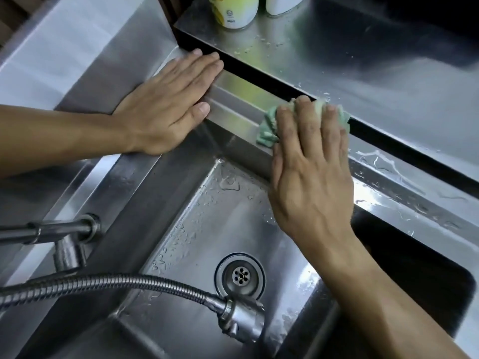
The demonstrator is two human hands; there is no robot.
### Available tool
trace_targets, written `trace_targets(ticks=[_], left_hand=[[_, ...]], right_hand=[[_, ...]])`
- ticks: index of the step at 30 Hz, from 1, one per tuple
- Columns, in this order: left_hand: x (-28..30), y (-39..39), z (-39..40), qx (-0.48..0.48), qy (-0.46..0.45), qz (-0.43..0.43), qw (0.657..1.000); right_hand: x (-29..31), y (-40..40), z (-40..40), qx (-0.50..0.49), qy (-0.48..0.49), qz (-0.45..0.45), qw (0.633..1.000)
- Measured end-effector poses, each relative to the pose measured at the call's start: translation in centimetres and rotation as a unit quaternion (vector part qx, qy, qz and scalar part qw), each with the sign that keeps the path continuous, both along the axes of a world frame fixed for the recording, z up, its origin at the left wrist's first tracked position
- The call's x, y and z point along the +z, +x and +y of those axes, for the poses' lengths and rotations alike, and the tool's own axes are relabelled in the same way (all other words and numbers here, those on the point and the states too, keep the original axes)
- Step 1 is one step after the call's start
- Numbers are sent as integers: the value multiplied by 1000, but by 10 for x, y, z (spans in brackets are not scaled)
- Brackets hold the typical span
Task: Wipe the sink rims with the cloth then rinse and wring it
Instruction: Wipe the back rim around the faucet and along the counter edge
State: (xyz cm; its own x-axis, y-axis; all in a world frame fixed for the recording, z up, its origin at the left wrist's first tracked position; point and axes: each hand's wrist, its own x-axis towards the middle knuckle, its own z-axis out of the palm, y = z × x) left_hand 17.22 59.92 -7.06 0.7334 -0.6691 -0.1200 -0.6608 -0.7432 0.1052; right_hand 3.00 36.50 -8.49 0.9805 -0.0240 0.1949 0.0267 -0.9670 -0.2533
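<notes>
Right hand (pixel 311 161) presses the bunched cloth (pixel 269 128) on the sink rim (pixel 238 110) at one o'clock; left hand (pixel 166 104) lies flat, open, at eleven, bare rim between them.

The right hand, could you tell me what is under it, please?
A green cloth lies bunched under the right hand, pressed on the sink rim. Its edges show past the fingers; its middle and the rim below are covered.
</notes>
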Motion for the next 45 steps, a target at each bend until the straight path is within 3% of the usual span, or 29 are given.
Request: trace_targets(ticks=[4, 7, 13, 19, 26, 31, 37, 40, 45], left_hand=[[-1, 0, 1, -2, -3, -3, 1000], [-1, 0, 0, -1, -7, -8, 1000], [-3, -1, 1, -13, -11, -19, 1000], [-4, 6, -13, -205, -14, -6, 979], [-6, 11, -11, -212, 0, 18, 977], [-5, 11, -12, -211, -4, 18, 977], [-4, 9, -11, -206, 5, 8, 978], [-4, 9, -14, -211, 17, 5, 977], [1, 3, -29, -217, 34, -36, 975]], right_hand=[[3, 11, 17, -42, -16, 20, 999], [2, 37, 42, -7, 2, 20, 1000], [0, -8, -9, 44, -15, 23, 999], [1, 2, 8, -5, -30, 10, 999], [0, 4, -2, 44, -11, 12, 999], [7, -42, -43, -23, -36, 44, 998], [5, 6, -4, -24, -22, 19, 999], [3, -13, -32, 15, -19, 21, 999], [7, -61, -81, -34, -37, 38, 998]])
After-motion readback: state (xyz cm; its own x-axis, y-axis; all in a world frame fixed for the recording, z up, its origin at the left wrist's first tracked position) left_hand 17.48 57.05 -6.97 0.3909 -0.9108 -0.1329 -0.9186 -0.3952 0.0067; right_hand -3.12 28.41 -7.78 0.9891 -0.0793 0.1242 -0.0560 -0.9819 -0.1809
